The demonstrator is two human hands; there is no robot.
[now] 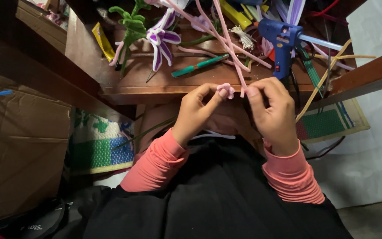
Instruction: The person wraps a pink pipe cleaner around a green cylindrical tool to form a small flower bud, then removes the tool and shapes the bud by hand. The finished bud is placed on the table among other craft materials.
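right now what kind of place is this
Likely a home craft spot at a low wooden table. A blue glue gun, loose pipe cleaners and a finished purple flower lie on it.

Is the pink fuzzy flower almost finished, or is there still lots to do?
Done: a purple and white flower and a green stem piece lie finished on the wooden table. In hand: the left hand pinches a small pink curl, while the right hand grips the long pink pipe cleaner. Left: only one little curl is shaped, so probably most of it. The blue glue gun lies aside.
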